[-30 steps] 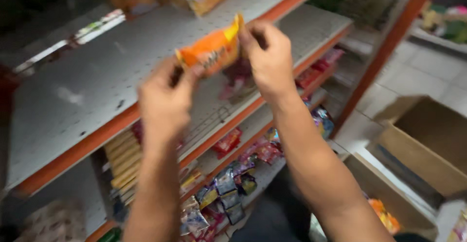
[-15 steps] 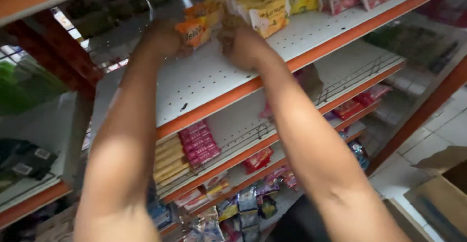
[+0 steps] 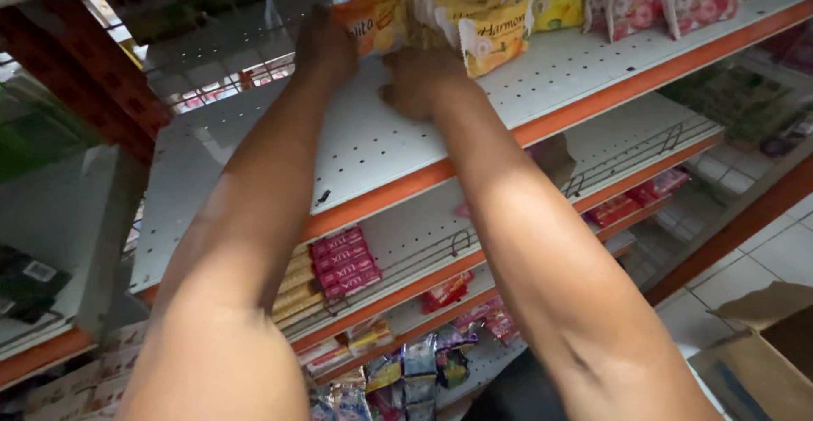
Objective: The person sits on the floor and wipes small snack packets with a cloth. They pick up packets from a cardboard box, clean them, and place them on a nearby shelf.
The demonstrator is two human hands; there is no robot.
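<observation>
Both my arms reach up to a white perforated shelf [image 3: 356, 146] with an orange front edge. My left hand [image 3: 326, 48] grips the left end of an orange snack packet [image 3: 377, 24] that stands at the left end of a row of packets. My right hand [image 3: 419, 78] is curled at the packet's lower right, pressed against it and the yellow packets [image 3: 491, 36] beside it. Pink packets [image 3: 656, 2] continue the row to the right.
Lower shelves hold pink and tan boxes [image 3: 343, 260], red packs [image 3: 445, 290] and hanging sachets [image 3: 419, 362]. A wire divider rail [image 3: 627, 154] runs along the second shelf. An open cardboard box [image 3: 766, 353] sits on the tiled floor at lower right.
My hands have carried the orange packet from chest height up to the upper shelf and set it against the yellow packets; the view has tilted upward.
</observation>
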